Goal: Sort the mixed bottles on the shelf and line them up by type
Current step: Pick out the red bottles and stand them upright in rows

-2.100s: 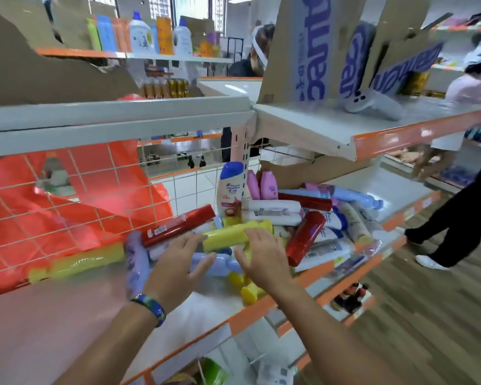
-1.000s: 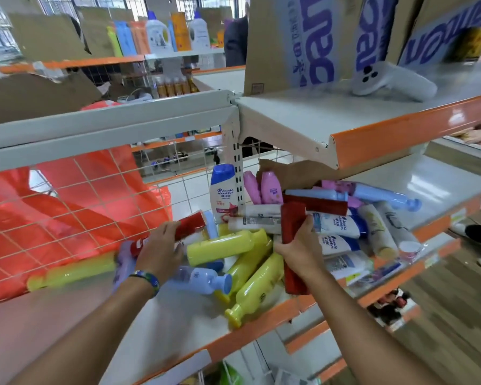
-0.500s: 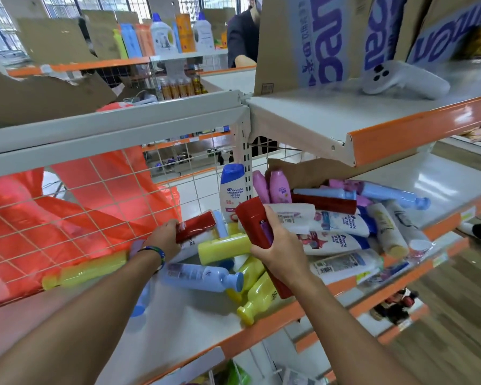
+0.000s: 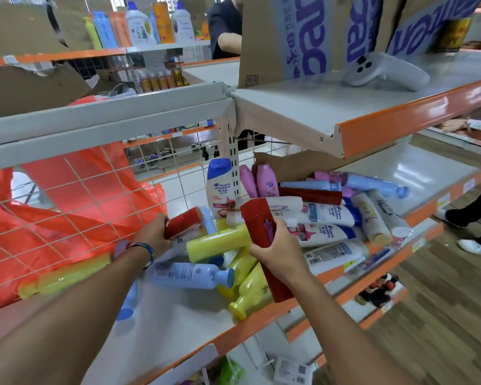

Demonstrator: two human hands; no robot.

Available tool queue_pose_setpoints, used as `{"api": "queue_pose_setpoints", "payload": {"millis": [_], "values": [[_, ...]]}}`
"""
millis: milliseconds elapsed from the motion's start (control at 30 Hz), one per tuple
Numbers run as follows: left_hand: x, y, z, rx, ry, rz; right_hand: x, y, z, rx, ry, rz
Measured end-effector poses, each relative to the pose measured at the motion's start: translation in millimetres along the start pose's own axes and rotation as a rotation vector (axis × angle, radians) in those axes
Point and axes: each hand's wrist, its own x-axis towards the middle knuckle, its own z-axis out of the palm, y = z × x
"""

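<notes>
1. Lower shelf (image 4: pixel 178 323), grey with an orange front edge, fills most of my view. The mixed bottles lie on it in an unsorted heap, mid to right.
2. Upper shelf (image 4: pixel 303 107) juts out above on the right and carries a cardboard box (image 4: pixel 264 37) with purple print.
3. Red bag (image 4: pixel 53 232) sits behind the wire mesh (image 4: pixel 67 190) at the back left of the lower shelf.
4. Left hand (image 4: pixel 153 232) is in by the mesh, fingers wrapped round one end of a lying red bottle (image 4: pixel 184 222) on the heap's left side.
5. Right hand (image 4: pixel 282 252) grips the raised red bottle (image 4: pixel 257 220) round its middle. The bottle is tilted, in front of the heap, its lower end near the orange edge.
6. White bottles (image 4: pixel 322 215) with blue caps lie on their sides just right of the right hand. An upright white bottle (image 4: pixel 219 187) stands at the back by the shelf post.
7. Yellow bottles (image 4: pixel 217 241): I see one lying between the two hands and two more below the right hand, caps toward the front edge. A blurred one lies far left by the mesh.
8. Light blue bottle (image 4: pixel 189 275) lies on its side just under the left wrist, cap pointing right, next to the yellow ones.
9. Pink bottles (image 4: pixel 265 182) stand at the back, right of the shelf post.
10. White controller (image 4: pixel 383 70) lies on the upper shelf, just beside the box.
</notes>
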Motion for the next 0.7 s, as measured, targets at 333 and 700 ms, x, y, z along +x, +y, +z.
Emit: {"api": "queue_pose_setpoints", "payload": {"millis": [333,700], "values": [[-25,14,-23,-0.406,0.251,0.022,7,-16,9,0.048,-0.088,-0.032],[-100,-7,-68,-1.257,0.303,-0.168,6,-65,64,0.094,-0.213,-0.232]]}}
